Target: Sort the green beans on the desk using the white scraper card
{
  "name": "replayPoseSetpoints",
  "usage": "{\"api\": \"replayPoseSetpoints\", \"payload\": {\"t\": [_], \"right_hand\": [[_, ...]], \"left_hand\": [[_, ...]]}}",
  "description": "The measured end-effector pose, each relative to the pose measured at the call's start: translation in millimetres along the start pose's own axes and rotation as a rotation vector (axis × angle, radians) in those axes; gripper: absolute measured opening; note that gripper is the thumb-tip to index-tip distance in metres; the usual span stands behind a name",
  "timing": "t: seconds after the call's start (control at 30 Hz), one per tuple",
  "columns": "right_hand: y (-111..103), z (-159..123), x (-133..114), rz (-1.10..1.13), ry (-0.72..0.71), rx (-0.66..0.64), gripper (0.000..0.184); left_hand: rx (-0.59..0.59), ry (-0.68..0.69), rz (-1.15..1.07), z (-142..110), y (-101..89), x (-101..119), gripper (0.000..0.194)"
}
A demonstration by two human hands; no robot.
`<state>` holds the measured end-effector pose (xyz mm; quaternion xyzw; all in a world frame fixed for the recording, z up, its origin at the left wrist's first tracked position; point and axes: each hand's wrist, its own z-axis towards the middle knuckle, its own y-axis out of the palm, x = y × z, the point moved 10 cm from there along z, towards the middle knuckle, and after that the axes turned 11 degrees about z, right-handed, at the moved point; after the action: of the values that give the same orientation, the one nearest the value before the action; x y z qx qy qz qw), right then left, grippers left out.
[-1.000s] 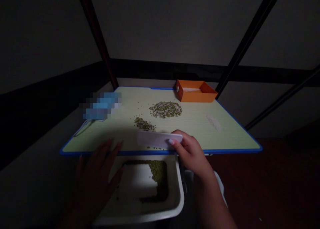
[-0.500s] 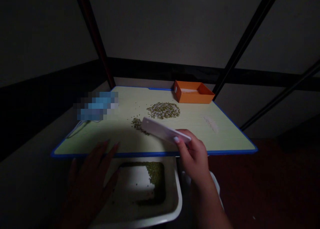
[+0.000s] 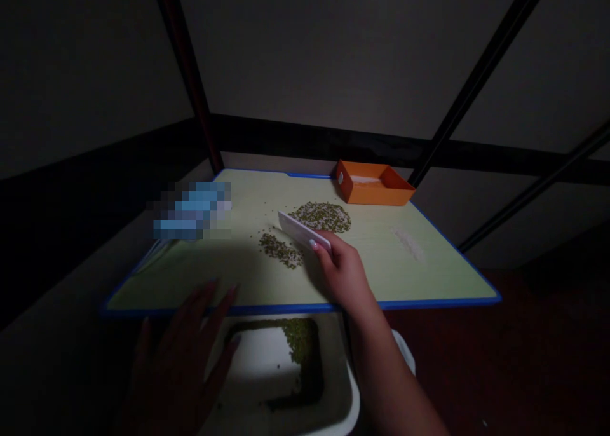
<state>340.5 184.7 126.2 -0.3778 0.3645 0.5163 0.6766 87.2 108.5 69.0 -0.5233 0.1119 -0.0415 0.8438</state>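
Note:
My right hand (image 3: 344, 272) is closed on a flat white scraper card (image 3: 301, 231), held slanted over the pale green table (image 3: 429, 277) between a small patch of green beans (image 3: 281, 250) and a larger mixed pile (image 3: 324, 216). My left hand (image 3: 183, 353) lies open, fingers spread, on the left rim of a white tray (image 3: 267, 372) below the table's near edge. The tray holds green beans (image 3: 305, 340) along its right side.
An orange box (image 3: 374, 183) stands at the table's far edge. A thin streak of white grains (image 3: 410, 243) lies to the right. A blurred blue object (image 3: 193, 210) rests at the left with a cord. Dark frame bars cross behind.
My right hand has carried the card from the table's near edge forward to behind the small bean patch, turning it slantwise. My left hand stays on the tray.

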Motion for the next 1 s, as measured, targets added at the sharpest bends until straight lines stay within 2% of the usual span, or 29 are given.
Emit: {"api": "replayPoseSetpoints", "payload": {"t": [0.23, 0.47, 0.7, 1.0], "right_hand": [[24, 31, 0, -0.108, 0.030, -0.089, 0.026], [50, 58, 3, -0.142, 0.041, -0.243, 0.013], [59, 48, -6, -0.076, 0.029, -0.379, 0.012], [54, 23, -13, 0.029, 0.050, -0.523, 0.016]], "left_hand": [[0.118, 0.026, 0.002, -3, -8.7, 6, 0.071], [0.110, 0.058, -0.009, -8, -2.8, 6, 0.071], [0.034, 0.047, -0.027, -10, 5.6, 0, 0.072], [0.047, 0.040, -0.060, -4, 3.2, 3, 0.073]]}}
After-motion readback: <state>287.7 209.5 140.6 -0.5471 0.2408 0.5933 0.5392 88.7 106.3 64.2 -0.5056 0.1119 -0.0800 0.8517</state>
